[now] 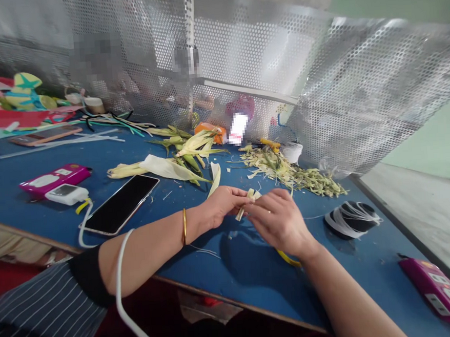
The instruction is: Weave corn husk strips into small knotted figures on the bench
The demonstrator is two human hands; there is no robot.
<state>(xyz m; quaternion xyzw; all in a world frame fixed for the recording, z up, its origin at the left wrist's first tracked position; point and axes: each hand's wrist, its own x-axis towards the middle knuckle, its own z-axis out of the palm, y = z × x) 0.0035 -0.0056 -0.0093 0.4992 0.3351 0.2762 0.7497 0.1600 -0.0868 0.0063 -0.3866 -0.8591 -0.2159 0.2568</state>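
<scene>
So nearest you, at the bottom left, there's your striped sleeve (46, 309) with a white cable (123, 293) looping over your forearm. A magenta device (441, 292) sits at the lower right edge of the blue worktop (371, 276). A yellow curved thing (289, 258) peeks out by your right wrist.

Dead center, your left hand (222, 207) has its fingers pinching a pale husk strip (251, 194), just above the worktop. Your right hand (278, 218) is right up against it, fingers curled close together, but I can't tell if they're gripping the strip too. Right of that you've got a dark spool (352, 220) wound with white thread.

Left of center lies a black-screened phone (121, 204), with a second magenta device (58, 177) beyond it. Further back are loose corn husks (163, 167) and a scrap pile (310, 178), then the perforated metal screen (243, 54) up top.
</scene>
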